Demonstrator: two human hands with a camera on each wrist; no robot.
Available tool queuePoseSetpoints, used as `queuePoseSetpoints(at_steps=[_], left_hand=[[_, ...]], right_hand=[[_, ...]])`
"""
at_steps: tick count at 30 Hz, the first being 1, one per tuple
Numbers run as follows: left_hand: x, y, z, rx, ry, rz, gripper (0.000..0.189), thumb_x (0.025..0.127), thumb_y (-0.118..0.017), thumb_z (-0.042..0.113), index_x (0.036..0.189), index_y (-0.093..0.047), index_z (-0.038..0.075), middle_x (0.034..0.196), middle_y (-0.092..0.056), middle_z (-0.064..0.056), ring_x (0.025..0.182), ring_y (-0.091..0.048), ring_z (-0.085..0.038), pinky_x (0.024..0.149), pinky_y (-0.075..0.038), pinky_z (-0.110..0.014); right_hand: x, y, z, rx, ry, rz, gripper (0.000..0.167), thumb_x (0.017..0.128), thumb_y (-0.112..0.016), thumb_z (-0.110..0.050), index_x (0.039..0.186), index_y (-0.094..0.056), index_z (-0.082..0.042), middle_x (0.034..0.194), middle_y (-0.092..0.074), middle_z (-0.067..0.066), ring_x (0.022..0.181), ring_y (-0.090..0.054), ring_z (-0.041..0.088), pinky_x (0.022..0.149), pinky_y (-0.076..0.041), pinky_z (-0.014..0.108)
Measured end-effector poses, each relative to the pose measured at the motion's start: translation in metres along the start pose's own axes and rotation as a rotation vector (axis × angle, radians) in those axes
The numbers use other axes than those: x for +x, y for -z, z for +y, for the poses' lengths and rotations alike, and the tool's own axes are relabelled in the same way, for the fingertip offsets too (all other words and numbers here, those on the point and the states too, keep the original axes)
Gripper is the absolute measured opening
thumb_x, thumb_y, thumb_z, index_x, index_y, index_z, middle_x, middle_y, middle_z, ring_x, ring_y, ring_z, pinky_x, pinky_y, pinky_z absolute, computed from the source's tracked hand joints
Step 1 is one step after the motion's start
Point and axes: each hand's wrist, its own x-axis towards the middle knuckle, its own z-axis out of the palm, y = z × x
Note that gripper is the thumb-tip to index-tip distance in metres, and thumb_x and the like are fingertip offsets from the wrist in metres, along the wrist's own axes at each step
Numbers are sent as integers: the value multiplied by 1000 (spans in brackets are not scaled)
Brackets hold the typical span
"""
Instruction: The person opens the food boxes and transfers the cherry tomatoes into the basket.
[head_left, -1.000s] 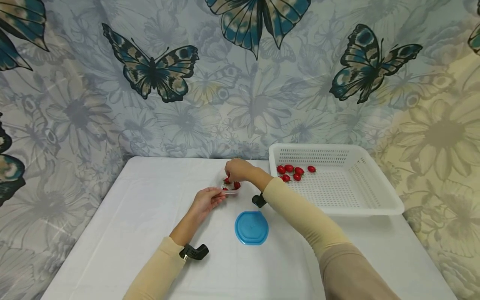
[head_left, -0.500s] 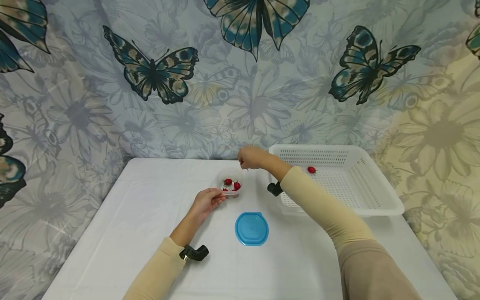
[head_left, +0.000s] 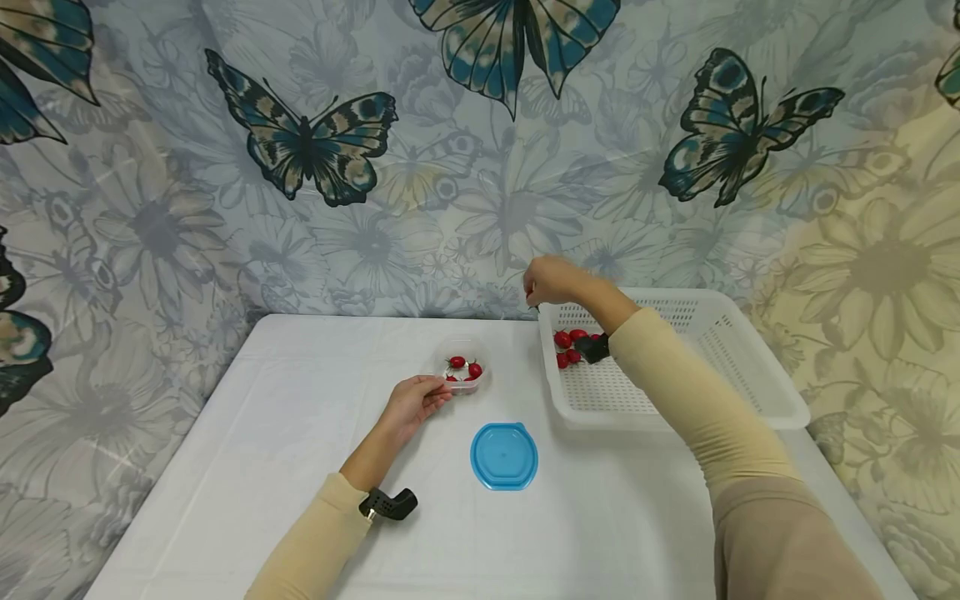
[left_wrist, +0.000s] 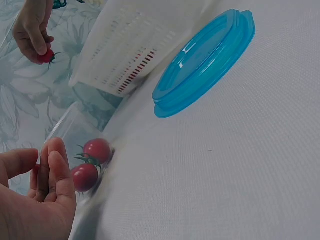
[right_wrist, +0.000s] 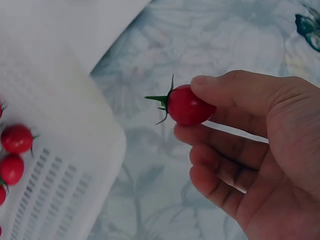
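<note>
My right hand (head_left: pixel 553 281) is above the back left corner of the white basket (head_left: pixel 750 379). In the right wrist view it pinches a cherry tomato (right_wrist: pixel 189 106) between thumb and fingers, the green stem pointing away from the hand. My left hand (head_left: pixel 408 406) holds the near edge of a small clear plastic container (head_left: pixel 459 344) on the table. Several cherry tomatoes (left_wrist: pixel 97 150) lie in that container. More cherry tomatoes (head_left: pixel 562 339) are in the basket's left part, some of them hidden by my right wrist.
A round blue lid (head_left: pixel 504 457) lies on the white tablecloth (head_left: pixel 315 392) in front of the container. Behind the table hangs a cloth with butterflies (head_left: pixel 303 129). The basket stands at the table's back right.
My right hand has lifted out of the clear container and moved right to the basket's back corner, with a cherry tomato in its fingers. The left hand has stayed at the container.
</note>
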Motion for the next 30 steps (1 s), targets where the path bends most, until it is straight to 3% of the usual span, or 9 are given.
queuePoseSetpoints(at_steps=[7,14,22,30], left_hand=[[3,0,-1,4,-6,-11,26,98,-56,8,118,-54,-7,80,-69,0,71,-67,-7,68,-54,-16],[2,1,1,14,5,2,26,98,-56,9,118,-55,-6,84,-70,-2,74,-67,-7,70,-55,-17],[2,1,-1,17,4,10,25,97,-57,10,117,-56,-6,96,-71,-10,73,-68,-8,70,-55,-18],[2,2,-2,9,-11,-5,28,98,-56,9,119,-54,-8,86,-70,-3,73,-67,-8,69,-54,-17]], right_hand=[[-19,1,37,41,-120,-46,14,86,-68,-12,93,-73,0,91,-72,12,80,-63,24,75,-53,40],[-36,-10,69,31,-184,-72,13,82,-71,-11,85,-73,1,83,-71,12,75,-62,23,71,-54,38],[-49,-30,93,57,-272,-184,16,84,-68,-11,90,-72,3,85,-71,13,76,-63,23,71,-55,40],[-57,-58,114,100,-358,-253,20,83,-69,-13,94,-68,4,90,-68,13,80,-61,24,74,-55,39]])
